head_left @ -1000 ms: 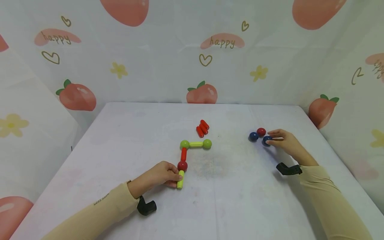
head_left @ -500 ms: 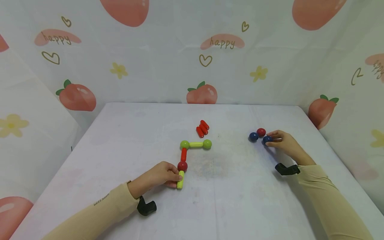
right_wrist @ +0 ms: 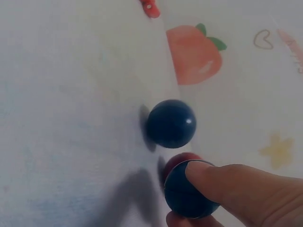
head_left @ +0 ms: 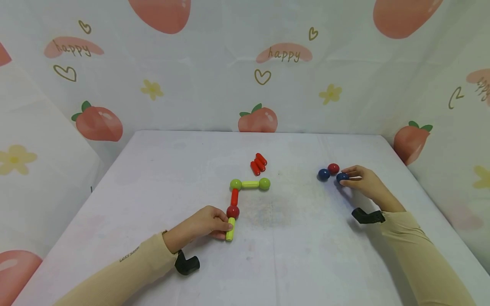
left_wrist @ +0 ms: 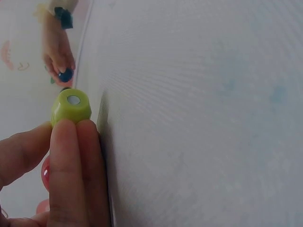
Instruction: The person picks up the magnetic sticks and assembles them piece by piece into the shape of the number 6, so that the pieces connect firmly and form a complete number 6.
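Near the middle of the table my left hand (head_left: pixel 208 223) pinches a yellow-green rod (head_left: pixel 230 229), whose end shows a round silvery disc in the left wrist view. The rod's far end meets a red ball (head_left: pixel 232 211). From that ball a red rod (head_left: pixel 235 197) leads to a green ball (head_left: pixel 235 184), then a yellow-green rod (head_left: pixel 250 184) and another green ball (head_left: pixel 264 183). At the right, my right hand (head_left: pixel 361 182) pinches a blue ball (right_wrist: pixel 189 191) between thumb and fingers. A second blue ball (right_wrist: pixel 171 124) and a red ball (head_left: pixel 333 168) lie just beside it.
Several loose red rods (head_left: pixel 258 164) lie together behind the joined pieces. A black wrist camera (head_left: pixel 186 263) hangs under the left cuff, another black camera (head_left: pixel 368 215) under the right. Behind the white table (head_left: pixel 172 161) hangs a peach-printed cloth (head_left: pixel 203 85).
The blue ball in my right hand has shifted slightly to the right, away from the other blue ball. My left hand and the joined pieces stay in place.
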Motion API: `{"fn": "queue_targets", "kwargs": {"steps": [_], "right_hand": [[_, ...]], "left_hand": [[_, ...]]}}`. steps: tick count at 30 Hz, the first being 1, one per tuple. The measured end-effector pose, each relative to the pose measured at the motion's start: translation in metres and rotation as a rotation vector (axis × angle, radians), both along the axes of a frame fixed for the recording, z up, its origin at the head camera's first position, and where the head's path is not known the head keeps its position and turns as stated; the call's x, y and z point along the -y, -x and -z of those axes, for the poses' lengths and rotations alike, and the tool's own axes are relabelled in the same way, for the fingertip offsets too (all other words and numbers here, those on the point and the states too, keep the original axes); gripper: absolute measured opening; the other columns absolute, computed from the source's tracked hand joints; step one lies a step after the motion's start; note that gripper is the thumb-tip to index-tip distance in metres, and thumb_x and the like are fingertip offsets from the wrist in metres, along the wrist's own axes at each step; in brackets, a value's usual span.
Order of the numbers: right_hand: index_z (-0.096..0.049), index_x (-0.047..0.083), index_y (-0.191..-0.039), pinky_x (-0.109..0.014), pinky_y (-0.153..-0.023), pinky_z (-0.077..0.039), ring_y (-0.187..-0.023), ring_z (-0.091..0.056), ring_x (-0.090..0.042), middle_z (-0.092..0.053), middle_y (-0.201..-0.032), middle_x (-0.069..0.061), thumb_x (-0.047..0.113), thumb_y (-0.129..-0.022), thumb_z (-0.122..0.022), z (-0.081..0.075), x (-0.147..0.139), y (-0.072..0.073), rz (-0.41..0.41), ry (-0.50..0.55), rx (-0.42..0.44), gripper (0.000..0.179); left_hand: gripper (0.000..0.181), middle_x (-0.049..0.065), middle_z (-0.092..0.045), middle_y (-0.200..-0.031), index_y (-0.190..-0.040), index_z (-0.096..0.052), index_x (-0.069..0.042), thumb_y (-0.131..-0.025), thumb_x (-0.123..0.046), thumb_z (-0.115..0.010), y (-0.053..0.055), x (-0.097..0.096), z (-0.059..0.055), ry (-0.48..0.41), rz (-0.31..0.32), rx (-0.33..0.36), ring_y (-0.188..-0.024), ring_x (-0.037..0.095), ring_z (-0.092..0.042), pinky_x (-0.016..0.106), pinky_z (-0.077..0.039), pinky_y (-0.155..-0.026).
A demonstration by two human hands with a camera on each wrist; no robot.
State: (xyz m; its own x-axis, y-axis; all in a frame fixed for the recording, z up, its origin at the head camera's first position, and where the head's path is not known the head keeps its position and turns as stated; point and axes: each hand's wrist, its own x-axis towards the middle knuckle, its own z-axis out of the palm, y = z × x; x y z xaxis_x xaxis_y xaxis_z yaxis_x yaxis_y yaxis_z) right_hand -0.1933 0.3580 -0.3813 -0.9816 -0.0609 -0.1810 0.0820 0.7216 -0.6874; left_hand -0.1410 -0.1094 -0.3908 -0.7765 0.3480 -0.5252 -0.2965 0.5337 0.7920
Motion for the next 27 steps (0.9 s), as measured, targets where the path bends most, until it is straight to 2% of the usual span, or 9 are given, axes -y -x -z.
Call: {"fn": "queue_targets", "kwargs": {"steps": [8,14,16,19,21,23,25,27], "right_hand": [[-0.042,-0.005,-0.146,-0.071,-0.111,-0.035,-0.138,-0.042,-0.055,-0.041,-0.149,-0.037,0.033,-0.102,-0.062,-0.013,0.007,-0.006,0.023,0.023,-0.014,0.061],[-0.042,-0.002,-0.148,-0.071,-0.11,-0.035,-0.139,-0.043,-0.053,-0.044,-0.15,-0.034,0.031,-0.103,-0.061,-0.026,0.02,-0.01,0.019,0.053,-0.052,0.059],[-0.045,-0.001,-0.147,-0.066,-0.109,-0.04,-0.137,-0.048,-0.051,-0.048,-0.148,-0.032,0.029,-0.103,-0.062,-0.03,0.027,-0.012,0.009,0.056,-0.089,0.056],[-0.051,-0.001,-0.144,-0.041,-0.101,-0.053,-0.132,-0.055,-0.047,-0.055,-0.142,-0.027,0.026,-0.101,-0.064,-0.036,0.039,-0.016,-0.01,0.066,-0.15,0.052],[-0.054,0.0,-0.141,-0.024,-0.092,-0.052,-0.126,-0.061,-0.037,-0.06,-0.138,-0.022,0.026,-0.101,-0.066,-0.039,0.046,-0.019,-0.017,0.073,-0.188,0.049],[-0.057,0.001,-0.139,-0.013,-0.084,-0.049,-0.118,-0.066,-0.019,-0.064,-0.132,-0.013,0.025,-0.099,-0.067,-0.043,0.053,-0.021,-0.022,0.09,-0.217,0.047],[-0.059,0.002,-0.137,-0.01,-0.081,-0.048,-0.108,-0.064,0.0,-0.066,-0.126,-0.005,0.024,-0.098,-0.069,-0.045,0.06,-0.024,-0.027,0.109,-0.24,0.046],[-0.06,0.003,-0.136,-0.009,-0.081,-0.049,-0.099,-0.059,0.013,-0.067,-0.123,-0.001,0.025,-0.097,-0.07,-0.047,0.068,-0.026,-0.031,0.125,-0.25,0.045]], "left_hand": [[0.017,0.003,-0.068,-0.085,-0.103,-0.066,0.003,-0.093,-0.009,-0.072,0.0,0.0,0.0,-0.001,0.005,-0.001,-0.065,0.006,-0.063,0.018,-0.057,-0.067],[0.018,0.002,-0.068,-0.084,-0.104,-0.066,0.003,-0.093,-0.01,-0.072,0.0,0.0,-0.001,0.003,0.012,-0.006,-0.065,0.005,-0.063,0.018,-0.056,-0.067],[0.018,0.003,-0.068,-0.085,-0.104,-0.066,0.003,-0.094,-0.01,-0.072,0.0,0.0,-0.002,0.008,0.013,-0.008,-0.065,0.005,-0.063,0.018,-0.056,-0.067],[0.018,0.003,-0.069,-0.085,-0.104,-0.066,0.003,-0.094,-0.01,-0.072,0.0,0.0,-0.002,0.009,0.012,-0.008,-0.066,0.006,-0.063,0.018,-0.057,-0.068],[0.019,0.003,-0.069,-0.085,-0.104,-0.066,0.003,-0.093,-0.01,-0.072,0.0,0.0,-0.001,0.009,0.01,-0.007,-0.066,0.006,-0.063,0.018,-0.057,-0.067],[0.019,0.003,-0.069,-0.085,-0.104,-0.066,0.003,-0.093,-0.011,-0.072,0.0,0.0,-0.001,0.008,0.009,-0.006,-0.066,0.006,-0.063,0.018,-0.057,-0.067],[0.019,0.003,-0.069,-0.085,-0.104,-0.066,0.004,-0.093,-0.011,-0.072,0.0,0.0,0.0,0.005,0.01,-0.006,-0.066,0.006,-0.063,0.018,-0.057,-0.067],[0.019,0.003,-0.069,-0.085,-0.104,-0.066,0.004,-0.094,-0.011,-0.072,0.0,0.001,0.0,0.002,0.014,-0.008,-0.066,0.006,-0.064,0.018,-0.057,-0.067]]}}
